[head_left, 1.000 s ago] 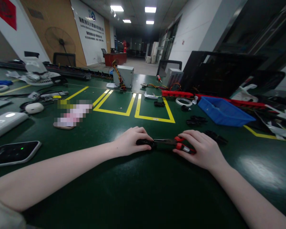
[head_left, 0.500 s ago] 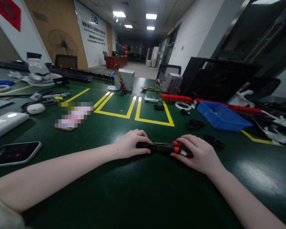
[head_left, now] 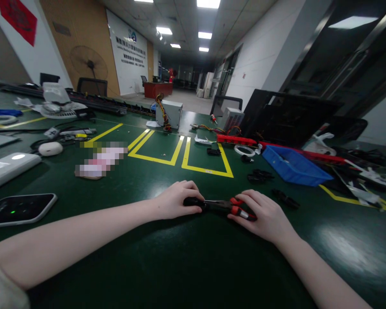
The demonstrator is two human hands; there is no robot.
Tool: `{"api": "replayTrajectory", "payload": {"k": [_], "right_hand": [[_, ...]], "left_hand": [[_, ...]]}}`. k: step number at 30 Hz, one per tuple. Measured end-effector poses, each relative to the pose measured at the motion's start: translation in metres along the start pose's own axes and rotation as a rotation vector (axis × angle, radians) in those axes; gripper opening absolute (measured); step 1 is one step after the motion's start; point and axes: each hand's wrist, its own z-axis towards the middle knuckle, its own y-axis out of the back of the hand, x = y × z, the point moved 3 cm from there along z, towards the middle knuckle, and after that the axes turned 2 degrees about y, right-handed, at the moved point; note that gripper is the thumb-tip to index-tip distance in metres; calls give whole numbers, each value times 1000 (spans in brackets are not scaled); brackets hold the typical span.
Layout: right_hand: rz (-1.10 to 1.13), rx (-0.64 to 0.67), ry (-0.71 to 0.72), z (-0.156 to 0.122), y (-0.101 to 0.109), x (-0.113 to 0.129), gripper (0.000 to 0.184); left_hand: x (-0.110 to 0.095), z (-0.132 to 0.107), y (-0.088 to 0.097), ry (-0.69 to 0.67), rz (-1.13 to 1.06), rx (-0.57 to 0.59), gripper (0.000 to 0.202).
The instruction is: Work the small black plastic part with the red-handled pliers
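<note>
My left hand (head_left: 177,200) rests on the dark green table (head_left: 186,266) with its fingers curled round a small black part (head_left: 193,201). My right hand (head_left: 264,215) lies to its right, fingers closed over the red handles of a pair of pliers (head_left: 233,207). The pliers' dark jaws point left and meet the black part between my two hands. Both forearms lie low over the table.
A phone (head_left: 17,209) and a white device (head_left: 9,168) lie at the left. A blue bin (head_left: 291,165), black clips (head_left: 259,175), a red strip (head_left: 236,139) and a black case (head_left: 289,113) sit at the right. Yellow tape outlines (head_left: 183,156) and a grey power supply (head_left: 170,113) lie beyond.
My hands have stayed together on the pliers and black part. The view has tilted up a little, so everything sits lower in the picture.
</note>
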Motion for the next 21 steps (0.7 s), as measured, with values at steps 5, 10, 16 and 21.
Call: {"api": "replayTrajectory", "payload": {"k": [5,10,16,21], "right_hand": [[0,28,-4,0,0,1,37],[-60,49,-13,-2,-5,-2,49],[-104,51,-27,-2,-6,-3,40],[-145,-15,13,-2,-3,-1,39]], "left_hand": [[1,0,-2,-23,7,-5,27],[3,1,-4,-47,-23,-19,26],[0,0,-4,-95,-83,-49,25],[-2,0,-2,-114,-188,-68,24]]}}
